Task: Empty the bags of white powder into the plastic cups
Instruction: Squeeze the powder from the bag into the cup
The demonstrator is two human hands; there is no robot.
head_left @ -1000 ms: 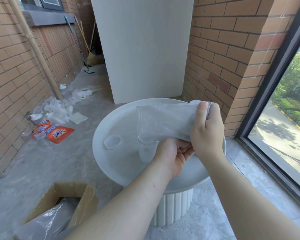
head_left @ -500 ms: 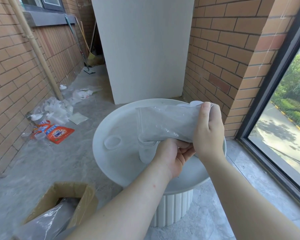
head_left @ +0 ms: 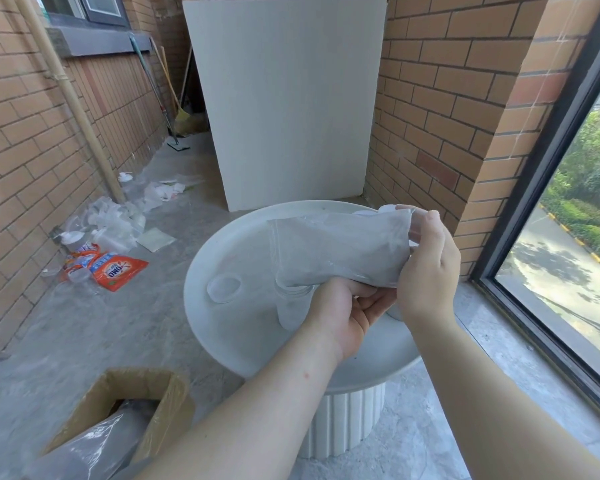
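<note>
Bag of white powder (head_left: 340, 247) is held in the air over the round white table (head_left: 222, 341), right of the middle of the frame. It lies almost level, with its zip end to the left. At the lower left a cardboard box (head_left: 94, 407) holds more clear plastic, and on the floor at middle left lies an orange packet (head_left: 118, 270). On the left part of the table stands what looks like a spare clear cup (head_left: 224, 288). Just right of it is the plastic cup (head_left: 291, 308) being filled, and the lower corner of the bag's mouth dips to its rim. The left hand (head_left: 347, 313) is under the bag, with the fingers curled against its lower edge. Whether they touch also the cup I cannot tell. The right hand (head_left: 426, 268), at middle right, pinches the closed end between thumb and fingers, a little higher than the mouth.

Pouring seems to be in progress. To do it well, I think the right hand should raise the closed end more, and slowly, so the powder slides and does not rush. The corner should be kept inside the rim, because the cup looks narrow and light and could tip. Small shakes would free what clings in the folds
</note>
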